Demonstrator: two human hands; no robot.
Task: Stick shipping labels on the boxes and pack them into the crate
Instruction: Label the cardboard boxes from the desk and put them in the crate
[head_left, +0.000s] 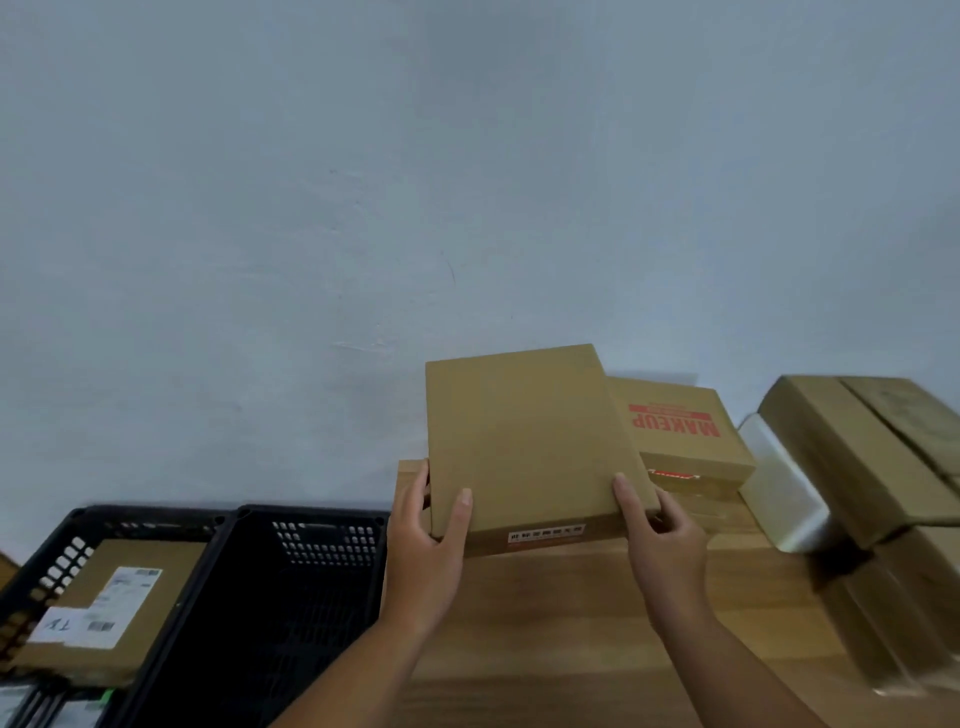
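L hand (423, 540) & R hand (667, 540), low at 6 o'clock, each grip a near corner of a plain cardboard box (524, 441), thumbs on top, over the wooden table (571, 623). Black crate (291, 613) at 8 o'clock, just beside the table. 2nd crate (156, 512) further L holds a labelled box (119, 613). MAKEUP box (680, 431) sits behind the held one at 2 o'clock. Box stack (857, 457) at 3.

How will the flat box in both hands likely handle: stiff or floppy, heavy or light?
Probably stiff: the flat box shows straight edges though gripped only at its near corners. Likely light: the left hand and right hand hold it with thumbs and fingers alone.
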